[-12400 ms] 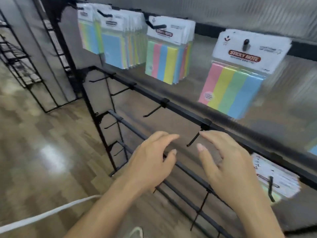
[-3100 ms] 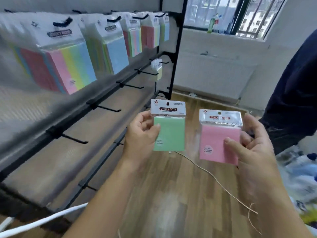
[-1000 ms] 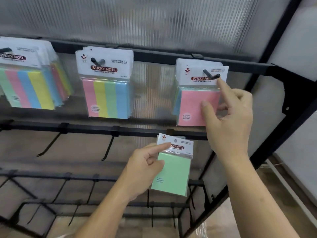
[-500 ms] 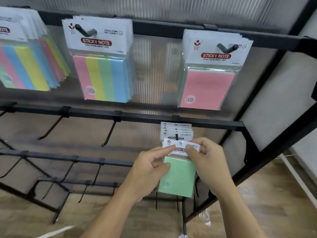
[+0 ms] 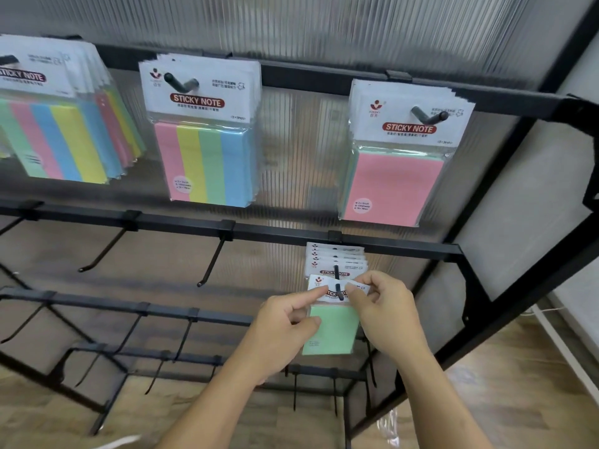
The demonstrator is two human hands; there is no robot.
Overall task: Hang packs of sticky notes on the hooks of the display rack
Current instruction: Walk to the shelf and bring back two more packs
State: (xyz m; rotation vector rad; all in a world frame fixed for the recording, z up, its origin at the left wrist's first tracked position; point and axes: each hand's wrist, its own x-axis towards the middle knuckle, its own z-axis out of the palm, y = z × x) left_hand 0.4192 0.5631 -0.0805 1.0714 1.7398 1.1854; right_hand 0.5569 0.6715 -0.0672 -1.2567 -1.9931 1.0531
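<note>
Both hands pinch the green pack by its white card: left hand, right hand. The hook pokes through it, with more packs half-hidden behind.

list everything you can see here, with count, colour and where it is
green pack: one, green notes with white header, on the second-row hook at right, held by both hands
packs behind it: a small stack, white headers showing, same hook
pink pack: front of a stack, pink, top row right
striped packs: stack, pink, yellow, green and blue stripes, top row middle
left striped packs: stack, multicolour stripes, top row left
empty hooks: several, black, second row and lower rows
rack: one, black metal bars, with a ribbed clear panel behind
floor: wood, lower right
left hand: grip on the green pack's left edge
right hand: grip on its header
</note>
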